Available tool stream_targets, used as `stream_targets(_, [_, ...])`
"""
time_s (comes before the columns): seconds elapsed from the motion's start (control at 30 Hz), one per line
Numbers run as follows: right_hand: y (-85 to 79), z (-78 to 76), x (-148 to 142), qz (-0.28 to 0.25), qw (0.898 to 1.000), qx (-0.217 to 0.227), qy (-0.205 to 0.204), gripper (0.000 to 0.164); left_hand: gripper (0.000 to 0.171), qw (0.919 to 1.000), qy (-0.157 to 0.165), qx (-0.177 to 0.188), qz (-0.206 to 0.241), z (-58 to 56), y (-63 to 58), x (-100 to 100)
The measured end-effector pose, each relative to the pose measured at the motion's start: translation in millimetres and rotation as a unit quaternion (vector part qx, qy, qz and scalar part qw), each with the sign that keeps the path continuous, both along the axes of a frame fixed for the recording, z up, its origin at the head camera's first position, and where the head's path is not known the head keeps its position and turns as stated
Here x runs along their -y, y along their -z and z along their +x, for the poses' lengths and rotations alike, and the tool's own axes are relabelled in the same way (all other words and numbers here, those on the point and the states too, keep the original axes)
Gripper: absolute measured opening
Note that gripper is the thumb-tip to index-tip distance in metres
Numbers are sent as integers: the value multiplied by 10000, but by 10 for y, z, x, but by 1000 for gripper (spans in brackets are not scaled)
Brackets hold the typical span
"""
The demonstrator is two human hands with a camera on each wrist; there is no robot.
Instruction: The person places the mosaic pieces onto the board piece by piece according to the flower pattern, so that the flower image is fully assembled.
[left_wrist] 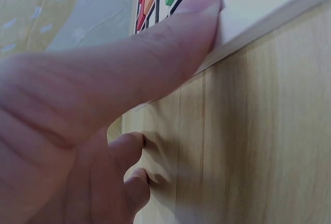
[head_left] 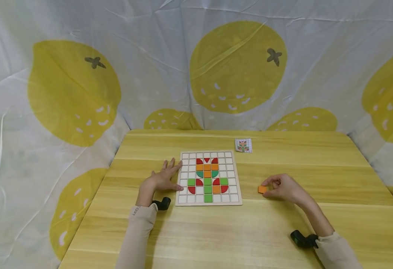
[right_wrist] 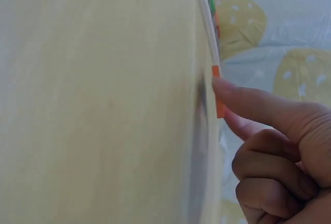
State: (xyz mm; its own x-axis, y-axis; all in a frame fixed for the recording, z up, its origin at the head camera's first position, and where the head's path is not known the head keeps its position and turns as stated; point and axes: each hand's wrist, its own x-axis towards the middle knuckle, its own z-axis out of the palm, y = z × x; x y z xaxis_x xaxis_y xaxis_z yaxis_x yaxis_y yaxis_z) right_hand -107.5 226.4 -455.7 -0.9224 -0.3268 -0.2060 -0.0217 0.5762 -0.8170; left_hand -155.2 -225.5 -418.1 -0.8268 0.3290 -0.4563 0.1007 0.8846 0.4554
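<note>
My right hand [head_left: 283, 188] pinches an orange square tile [head_left: 262, 189] between thumb and fingertip, to the right of the board. In the right wrist view the same orange tile [right_wrist: 217, 92] is seen edge-on, the other fingers curled in. My left hand [head_left: 162, 180] lies at the left edge of the white gridded board [head_left: 187, 201], fingers spread. Its thumb [left_wrist: 170, 43] rests on the board's rim in the left wrist view. Red, orange, teal and green tiles form a flower-like pattern [head_left: 207, 181] in the middle of the grid.
A small printed pattern card [head_left: 243, 145] lies behind the board to the right. The wooden table [head_left: 267, 231] runs back to a hanging cloth [head_left: 149, 56] with lemon prints, which also closes off both sides.
</note>
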Motion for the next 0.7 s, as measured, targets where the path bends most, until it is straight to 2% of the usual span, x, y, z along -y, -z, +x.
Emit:
stream_targets(0.17, [-111, -78, 276, -109, 9996, -251, -72, 26, 100, 10000, 8, -28, -3, -2, 10, 21])
stream_targets(0.37, [-190, -169, 852, -410, 9978, -293, -424, 23, 100, 10000, 10, -25, -9, -4, 9, 32])
stream_targets(0.57, [-206, -222, 1424, -557, 9944, -328, -839, 23, 100, 10000, 12, -16, -6, -6, -1, 21])
stream_targets(0.7, [-170, -244, 1664, -651, 9937, -228, -886, 22, 100, 10000, 52, -2, 0, -4, 2, 16])
